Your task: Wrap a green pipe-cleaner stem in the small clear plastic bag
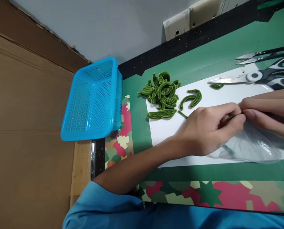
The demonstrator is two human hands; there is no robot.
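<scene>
My left hand [208,130] is closed in a pinch, and a small bit of green pipe cleaner [231,117] shows between its thumb and finger. Its fingertips meet those of my right hand [273,111], which is also pinched at the same spot; most of the piece is hidden by the fingers. Beneath the hands lies a clear plastic bag [258,148] on a white sheet [167,132]. A pile of fuzzy green pipe cleaner pieces [164,92], bent into loops and leaf shapes, sits left of the hands. Two curved pieces [191,99] lie closer to my left hand.
Scissors [253,76] with black and white handles rest at the right, touching or near a short green piece [217,86]. Behind them are dark-handled cutters [256,58]. A blue plastic basket [114,105] stands at the table's left edge, beside a cardboard wall [29,127].
</scene>
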